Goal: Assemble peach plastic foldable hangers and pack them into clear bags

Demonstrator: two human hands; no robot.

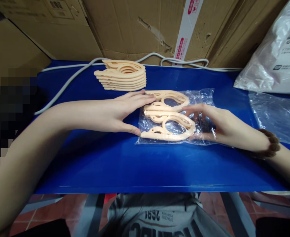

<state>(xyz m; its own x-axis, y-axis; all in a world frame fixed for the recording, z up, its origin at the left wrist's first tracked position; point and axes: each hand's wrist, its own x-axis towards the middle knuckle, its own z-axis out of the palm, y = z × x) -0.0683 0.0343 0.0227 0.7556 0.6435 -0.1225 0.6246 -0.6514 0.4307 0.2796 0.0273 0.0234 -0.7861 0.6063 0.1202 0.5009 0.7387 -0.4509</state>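
Note:
Two beige plastic pieces that look like folding clothes hangers (171,136) lie side by side in a clear plastic bag (145,141). My left hand (110,113) reaches in from the left with fingers stretched and thumb spread. Its fingertips touch the upper hanger's left end, and its thumb rests at the lower one's left tip. My right hand (219,123) curls its forefinger and thumb around the right ends of the hangers; clear film overlaps part of this hand. Behind my left hand stands a stack of several matching folded hangers (122,80).
The blue tabletop (135,168) has its front edge close to my body. A white cable (68,87) runs along the back, before large cardboard boxes (130,29). At right are another clear plastic bag (271,112) and a white plastic package (271,65) with printed labels.

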